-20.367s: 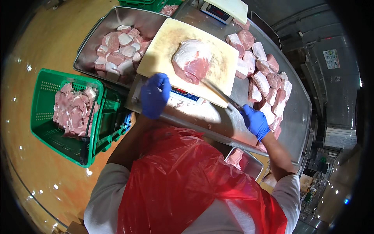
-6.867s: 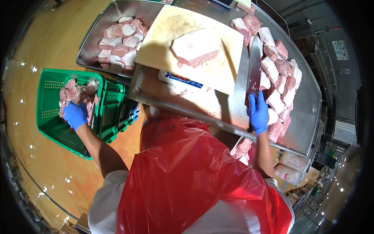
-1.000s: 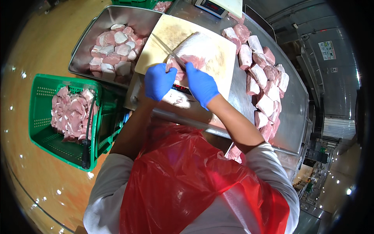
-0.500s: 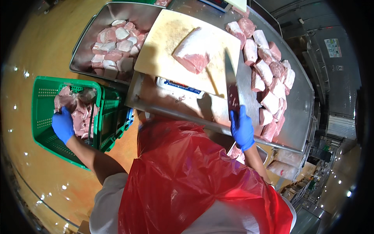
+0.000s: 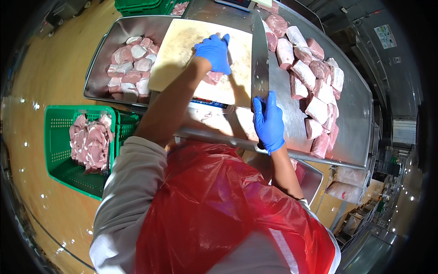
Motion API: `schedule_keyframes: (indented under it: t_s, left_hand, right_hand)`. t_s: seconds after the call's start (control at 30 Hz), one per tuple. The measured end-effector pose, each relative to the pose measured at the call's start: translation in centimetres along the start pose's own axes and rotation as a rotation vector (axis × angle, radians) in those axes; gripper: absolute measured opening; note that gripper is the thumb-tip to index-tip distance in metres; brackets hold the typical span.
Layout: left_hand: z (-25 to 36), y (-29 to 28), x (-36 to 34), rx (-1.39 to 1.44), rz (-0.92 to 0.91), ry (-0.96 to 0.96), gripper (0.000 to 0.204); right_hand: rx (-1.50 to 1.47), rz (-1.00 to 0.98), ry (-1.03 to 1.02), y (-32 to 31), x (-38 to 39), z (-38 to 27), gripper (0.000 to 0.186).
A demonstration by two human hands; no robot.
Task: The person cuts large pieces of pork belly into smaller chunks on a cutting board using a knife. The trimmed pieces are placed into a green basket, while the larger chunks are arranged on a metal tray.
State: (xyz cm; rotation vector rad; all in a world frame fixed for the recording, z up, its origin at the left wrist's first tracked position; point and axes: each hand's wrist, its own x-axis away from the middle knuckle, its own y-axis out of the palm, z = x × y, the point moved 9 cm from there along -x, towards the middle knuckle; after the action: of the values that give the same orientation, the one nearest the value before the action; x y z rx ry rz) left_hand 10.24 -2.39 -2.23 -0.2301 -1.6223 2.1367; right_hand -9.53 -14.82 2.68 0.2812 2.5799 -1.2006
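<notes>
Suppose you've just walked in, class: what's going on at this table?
A person in a red apron has their left hand over raw meat on a cutting board. Their right hand holds a large knife beside it. Meat chunks lie on the metal table to the right; a metal tub and green crate hold more meat.

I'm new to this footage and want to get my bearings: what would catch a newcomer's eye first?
Probably the shiny red plastic apron, filling the lower middle. Then the broad knife in the blue-gloved right hand, beside the pale cutting board, where the left hand covers a piece of meat. At left sits a bright green crate.
</notes>
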Motion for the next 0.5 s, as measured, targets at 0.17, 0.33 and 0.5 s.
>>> schedule_keyframes:
  t_s: [0.17, 0.33, 0.5]
  left_hand:
    - [-2.0, -0.7, 4.0, 0.074, 0.198, 0.589, 0.098]
    - [-6.4, -0.3, 12.8, 0.417, 0.757, 0.286, 0.063]
    - [-6.5, 2.6, 14.7, 0.625, 0.847, 0.044, 0.019]
  right_hand:
    - [0.054, -0.126, 0.161, 0.7, 2.6, 4.4, 0.021]
    - [0.155, -0.194, 0.082, 2.8, 4.0, 4.6, 0.02]
    - [0.246, -0.386, 0.003, 7.5, 0.3, 0.3, 0.022]
